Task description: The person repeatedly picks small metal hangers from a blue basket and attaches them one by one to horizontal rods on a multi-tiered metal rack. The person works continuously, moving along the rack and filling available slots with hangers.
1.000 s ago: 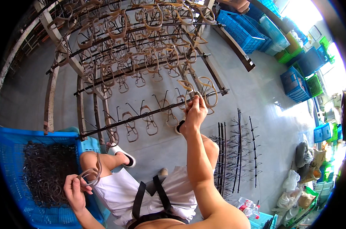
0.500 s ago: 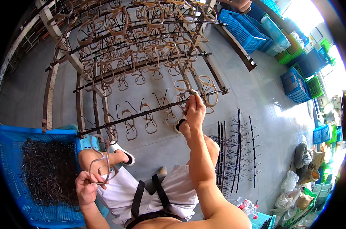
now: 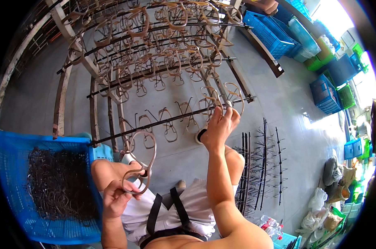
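My left hand (image 3: 116,200) pinches a brown eyeglass frame (image 3: 154,159) by one rim, held upright in front of my left knee. My right hand (image 3: 220,128) reaches to the right end of the lowest black rod (image 3: 181,116). Its fingers are bent around a spot on this rod, between two lighter brown eyeglass frames (image 3: 240,92) hanging there; whatever they grip is too small to make out. More eyeglass frames (image 3: 170,132) hang from prongs along the same rod, left of the hand.
A rack with wooden posts (image 3: 62,97) carries several rods of eyeglass frames. At my left stands a blue crate (image 3: 38,238) of dark frames (image 3: 59,186). Pronged black rods (image 3: 262,166) lie on the floor at right. Beyond are blue crates (image 3: 323,95), bags (image 3: 314,216) and bottles (image 3: 271,226).
My left hand has moved right and raised the eyeglass frame over my knee. My right hand has turned and shifted slightly right along the rod, its fingers more spread than before.
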`<control>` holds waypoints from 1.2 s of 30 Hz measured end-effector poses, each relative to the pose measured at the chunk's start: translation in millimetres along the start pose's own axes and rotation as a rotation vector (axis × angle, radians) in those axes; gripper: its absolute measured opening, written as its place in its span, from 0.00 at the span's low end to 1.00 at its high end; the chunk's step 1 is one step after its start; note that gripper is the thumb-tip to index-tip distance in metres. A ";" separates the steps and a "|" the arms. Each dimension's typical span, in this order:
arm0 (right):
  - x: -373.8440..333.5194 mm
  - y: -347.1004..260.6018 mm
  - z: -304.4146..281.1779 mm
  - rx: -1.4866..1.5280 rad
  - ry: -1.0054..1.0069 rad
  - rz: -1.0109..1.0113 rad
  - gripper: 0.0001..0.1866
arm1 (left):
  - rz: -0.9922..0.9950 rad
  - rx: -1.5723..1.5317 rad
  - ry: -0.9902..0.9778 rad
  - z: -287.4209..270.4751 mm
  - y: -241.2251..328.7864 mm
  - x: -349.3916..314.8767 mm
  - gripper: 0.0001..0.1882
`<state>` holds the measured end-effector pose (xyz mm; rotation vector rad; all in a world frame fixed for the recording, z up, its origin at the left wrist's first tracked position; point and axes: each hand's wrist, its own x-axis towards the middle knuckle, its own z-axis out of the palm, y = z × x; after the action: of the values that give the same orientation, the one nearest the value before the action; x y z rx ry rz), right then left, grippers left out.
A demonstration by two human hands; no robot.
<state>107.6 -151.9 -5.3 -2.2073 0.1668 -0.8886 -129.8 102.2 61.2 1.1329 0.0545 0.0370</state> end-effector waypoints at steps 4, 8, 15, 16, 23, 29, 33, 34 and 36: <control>-60.4 -55.5 -46.0 0.606 -0.639 -0.017 0.13 | 0.051 0.070 -0.026 19.0 -20.9 12.6 0.07; -123.3 -104.9 -72.3 1.261 -0.854 0.427 0.13 | -0.065 0.306 0.027 36.8 -37.1 24.4 0.10; -40.7 -37.0 -11.4 0.904 -0.217 0.468 0.09 | -0.191 0.574 -0.009 16.7 -27.4 11.3 0.18; -39.5 -23.8 4.0 0.874 -0.188 0.431 0.09 | -0.215 0.679 -0.031 8.9 -25.2 8.6 0.17; -40.8 -11.7 48.4 0.753 -0.160 0.475 0.11 | -0.219 0.985 -0.119 -35.5 2.8 -7.5 0.19; -34.5 -25.5 46.4 0.967 -0.164 0.651 0.12 | -0.397 1.037 0.153 -33.7 24.8 -10.5 0.06; -30.9 -27.4 41.4 1.049 -0.195 0.744 0.11 | -0.289 1.083 0.301 -51.5 24.3 -18.7 0.06; -29.9 -27.1 40.1 1.074 -0.216 0.772 0.11 | -0.273 1.079 0.357 -50.2 25.6 -18.5 0.06; -32.6 -21.9 41.7 1.160 -0.231 0.804 0.11 | -0.240 1.070 0.470 -45.8 32.5 -17.0 0.06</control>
<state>106.8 -99.6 -28.6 -0.9736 0.2987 -0.1433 -149.7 156.4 71.7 2.1571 0.6946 0.0621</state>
